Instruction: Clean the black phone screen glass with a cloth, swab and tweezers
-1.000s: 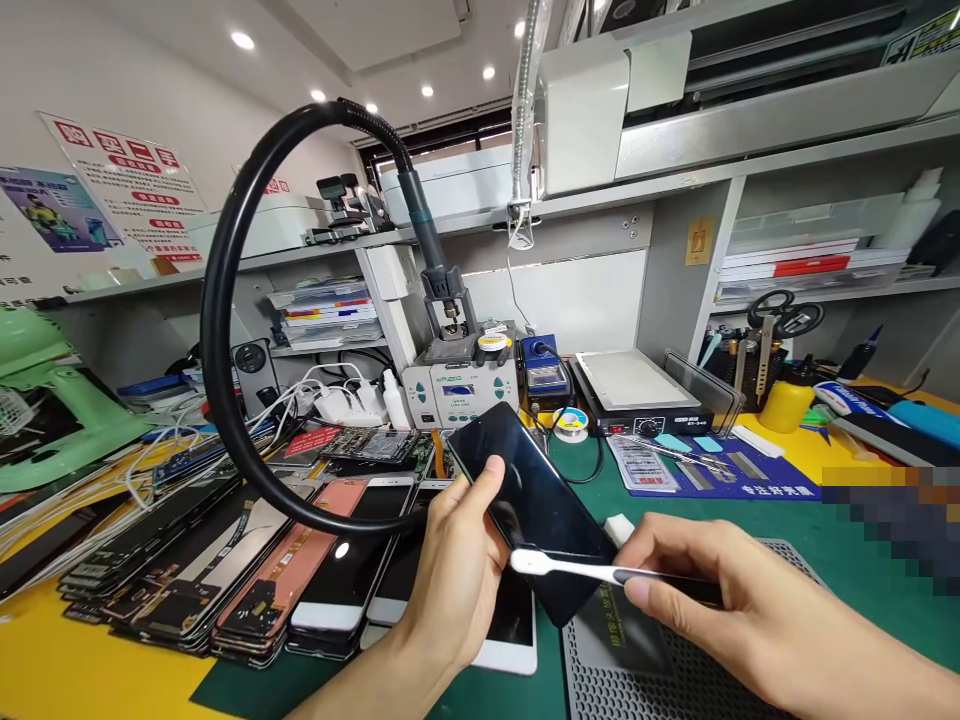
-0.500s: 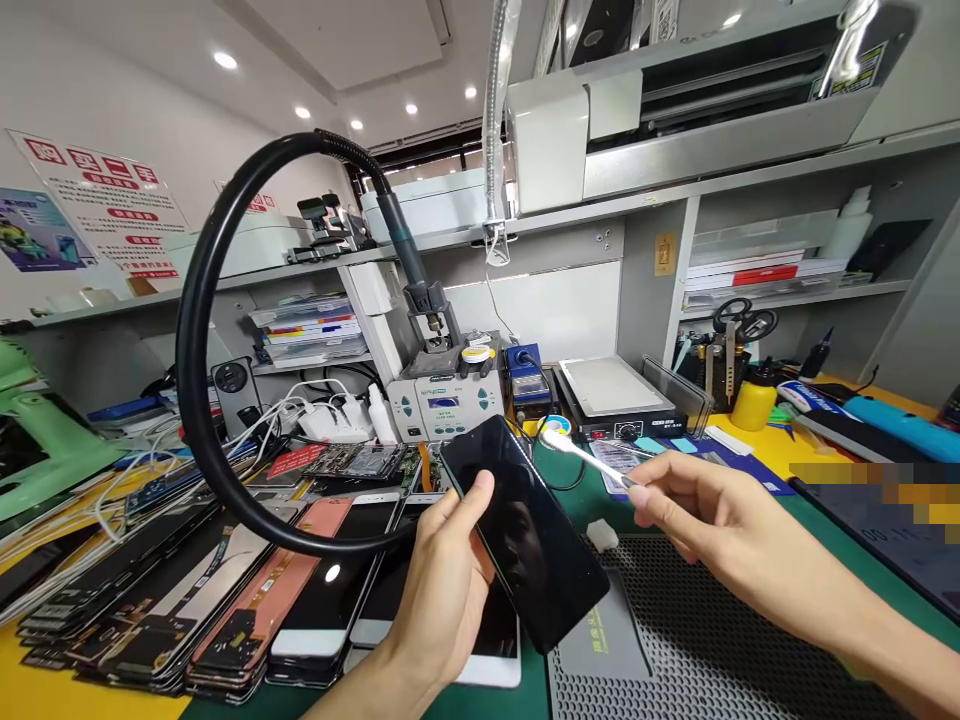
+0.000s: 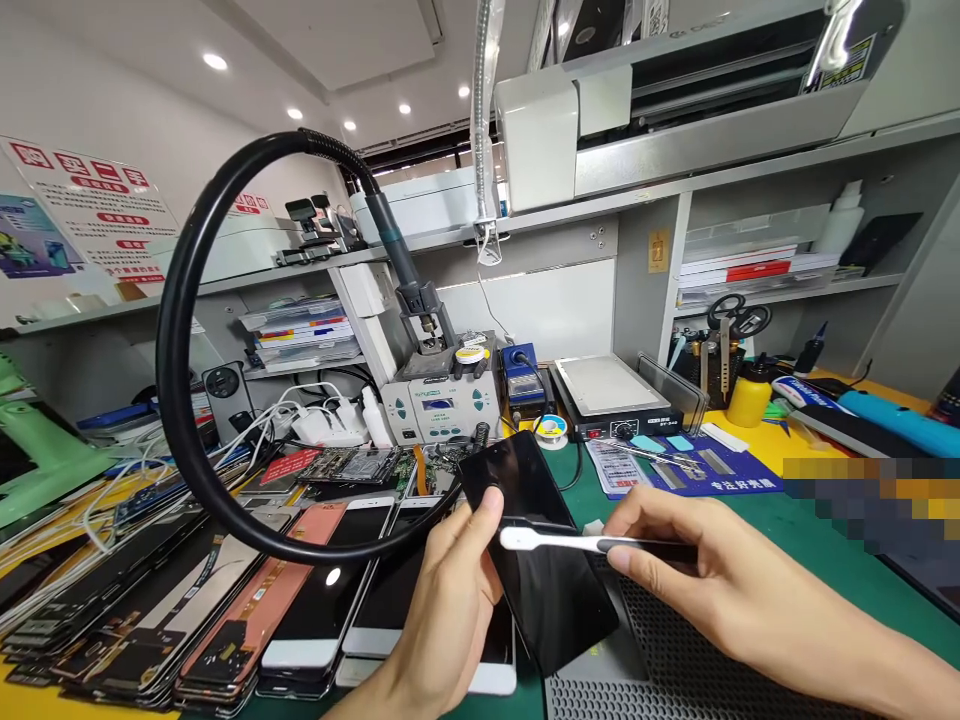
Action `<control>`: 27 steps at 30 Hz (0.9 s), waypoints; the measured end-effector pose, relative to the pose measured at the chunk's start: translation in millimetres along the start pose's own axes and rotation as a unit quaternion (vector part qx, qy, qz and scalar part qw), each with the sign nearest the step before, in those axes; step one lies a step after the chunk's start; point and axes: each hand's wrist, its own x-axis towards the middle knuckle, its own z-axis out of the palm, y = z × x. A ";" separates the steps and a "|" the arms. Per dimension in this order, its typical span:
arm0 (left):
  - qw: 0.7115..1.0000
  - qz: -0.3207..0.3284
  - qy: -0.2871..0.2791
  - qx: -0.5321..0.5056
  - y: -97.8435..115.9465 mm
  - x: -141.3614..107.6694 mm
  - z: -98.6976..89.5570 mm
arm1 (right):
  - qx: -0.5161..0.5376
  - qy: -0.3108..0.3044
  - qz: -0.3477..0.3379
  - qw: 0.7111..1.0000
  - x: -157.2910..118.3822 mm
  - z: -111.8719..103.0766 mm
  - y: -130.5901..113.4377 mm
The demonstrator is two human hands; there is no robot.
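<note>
My left hand [image 3: 454,590] grips a black smartphone [image 3: 555,590], its thumb resting on the glossy dark screen near the left edge. The phone is tilted, its screen turned towards me. Between the fingers of my right hand [image 3: 697,560] is a toothbrush [image 3: 555,540] with a white head and a dark handle. Its head lies across the screen in my view, close to my left thumb; I cannot tell whether it touches the glass. Below the phone is a grey perforated mat [image 3: 675,640], partly hidden by my right arm.
Stacks of phone screens [image 3: 307,600] cover the left side of the bench. A thick black hose [image 3: 174,400] arches over them from a rework station [image 3: 442,400]. Behind my hands stand a heating plate [image 3: 615,390], a solder spool [image 3: 551,430] and a yellow bottle [image 3: 750,390].
My right hand has brought the toothbrush down and left, from beyond the phone's right edge to across its screen. The phone stays in my left hand, and the view has shifted slightly.
</note>
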 end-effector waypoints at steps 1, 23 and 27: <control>1.000 -0.001 -0.008 0.002 -0.3 -0.8 0.1 | 0.002 0.005 0.000 1.000 0.5 -1.2 -0.2; 0.999 -0.050 -0.021 0.003 5.1 -0.9 2.5 | 0.068 0.053 0.029 0.996 5.6 2.2 4.9; 0.994 -0.037 -0.069 0.079 6.0 -4.5 4.6 | 0.054 0.037 0.022 0.998 4.3 1.8 4.0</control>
